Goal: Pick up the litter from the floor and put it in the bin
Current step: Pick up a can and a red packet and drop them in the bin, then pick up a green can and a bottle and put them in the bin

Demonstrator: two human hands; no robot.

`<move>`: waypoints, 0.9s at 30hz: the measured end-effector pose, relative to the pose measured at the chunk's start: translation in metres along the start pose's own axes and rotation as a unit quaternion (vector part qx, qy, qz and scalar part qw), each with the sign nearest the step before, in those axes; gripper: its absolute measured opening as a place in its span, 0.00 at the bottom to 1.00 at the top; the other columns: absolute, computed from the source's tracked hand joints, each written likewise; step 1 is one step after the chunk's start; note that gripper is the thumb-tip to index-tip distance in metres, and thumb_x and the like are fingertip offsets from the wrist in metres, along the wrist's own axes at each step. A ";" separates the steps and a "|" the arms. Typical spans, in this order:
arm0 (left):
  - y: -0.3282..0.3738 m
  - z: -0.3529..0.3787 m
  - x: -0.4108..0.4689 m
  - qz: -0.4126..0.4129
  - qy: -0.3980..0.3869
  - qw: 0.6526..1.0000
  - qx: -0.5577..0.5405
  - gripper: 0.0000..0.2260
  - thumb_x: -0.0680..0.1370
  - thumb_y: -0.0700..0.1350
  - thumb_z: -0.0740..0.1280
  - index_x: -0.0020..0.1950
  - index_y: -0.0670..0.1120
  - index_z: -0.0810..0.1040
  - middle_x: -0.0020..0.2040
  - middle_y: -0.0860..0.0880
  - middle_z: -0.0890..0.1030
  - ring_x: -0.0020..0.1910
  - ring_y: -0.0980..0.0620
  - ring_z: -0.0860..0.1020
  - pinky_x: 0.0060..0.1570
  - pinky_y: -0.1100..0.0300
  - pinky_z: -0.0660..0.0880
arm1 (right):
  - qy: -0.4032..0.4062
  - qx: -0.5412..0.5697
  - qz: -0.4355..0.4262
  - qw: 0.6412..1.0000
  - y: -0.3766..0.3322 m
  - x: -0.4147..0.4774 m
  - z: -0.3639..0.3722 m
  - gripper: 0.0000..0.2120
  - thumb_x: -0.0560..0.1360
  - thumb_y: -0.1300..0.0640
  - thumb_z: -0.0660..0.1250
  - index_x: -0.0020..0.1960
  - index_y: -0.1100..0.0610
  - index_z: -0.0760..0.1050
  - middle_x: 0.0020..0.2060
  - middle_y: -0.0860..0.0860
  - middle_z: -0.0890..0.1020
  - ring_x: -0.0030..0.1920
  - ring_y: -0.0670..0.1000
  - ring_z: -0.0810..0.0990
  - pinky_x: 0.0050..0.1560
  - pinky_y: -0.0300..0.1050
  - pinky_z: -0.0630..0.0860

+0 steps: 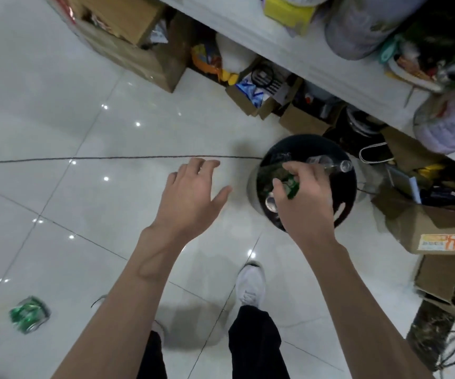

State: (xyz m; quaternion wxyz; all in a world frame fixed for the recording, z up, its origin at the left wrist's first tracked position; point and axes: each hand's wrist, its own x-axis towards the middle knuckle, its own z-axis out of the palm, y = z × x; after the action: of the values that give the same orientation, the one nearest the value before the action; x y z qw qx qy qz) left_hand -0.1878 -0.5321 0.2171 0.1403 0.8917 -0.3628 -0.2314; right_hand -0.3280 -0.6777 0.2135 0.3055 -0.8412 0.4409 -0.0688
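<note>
A glossy white-tiled floor (57,110) is crossed by a thin dark cable (111,159). Along its far edge stands a big cardboard box (128,50), with a small open box (259,97) beside it under a white surface (262,36). That surface carries a yellow box (289,12) and a grey bag (363,26). At the floor's right edge sits a box with an orange label (434,228). Below, a white shoe (249,285) and black trousers (253,343) show.

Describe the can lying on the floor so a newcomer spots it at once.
Start at the glossy white tiled floor and go to its near-left part, away from the black bin. There lies a crushed green can, alone on the tiles. The other green can is in the right hand above the bin.
</note>
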 end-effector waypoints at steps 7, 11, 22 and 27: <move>-0.129 -0.053 -0.087 -0.107 0.036 0.993 -0.028 0.23 0.79 0.56 0.63 0.70 0.46 0.70 0.64 0.46 0.73 0.60 0.44 0.73 0.61 0.50 0.67 | -0.095 -0.035 -0.112 0.989 -0.121 -0.045 0.058 0.15 0.76 0.54 0.68 0.62 0.55 0.75 0.57 0.52 0.75 0.59 0.54 0.74 0.61 0.52 0.72; -0.203 -0.073 -0.148 -0.171 0.060 0.982 -0.050 0.22 0.79 0.56 0.63 0.69 0.46 0.71 0.63 0.46 0.74 0.60 0.44 0.74 0.60 0.49 0.68 | -0.138 -0.050 -0.163 0.976 -0.192 -0.084 0.105 0.15 0.76 0.54 0.68 0.62 0.53 0.75 0.56 0.50 0.74 0.58 0.50 0.71 0.59 0.44 0.68; -0.400 -0.080 -0.339 -0.381 0.110 0.908 -0.134 0.23 0.79 0.57 0.62 0.71 0.49 0.68 0.66 0.47 0.73 0.63 0.45 0.72 0.61 0.50 0.70 | -0.266 -0.095 -0.302 0.910 -0.361 -0.216 0.256 0.19 0.75 0.51 0.70 0.64 0.51 0.73 0.61 0.49 0.72 0.61 0.51 0.71 0.63 0.55 0.71; -0.456 -0.039 -0.403 -0.451 0.100 0.873 -0.156 0.22 0.79 0.57 0.61 0.71 0.50 0.68 0.65 0.47 0.74 0.61 0.45 0.73 0.57 0.51 0.69 | -0.306 -0.119 -0.352 0.877 -0.401 -0.261 0.337 0.21 0.74 0.49 0.70 0.66 0.50 0.72 0.62 0.49 0.71 0.61 0.51 0.71 0.62 0.52 0.70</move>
State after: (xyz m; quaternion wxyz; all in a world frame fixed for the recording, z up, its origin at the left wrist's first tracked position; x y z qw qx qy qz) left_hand -0.1557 0.0762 0.1849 0.1932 0.9434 0.1354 -0.2330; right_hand -0.0750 -0.1501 0.2136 0.2785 -0.9499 0.0051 0.1420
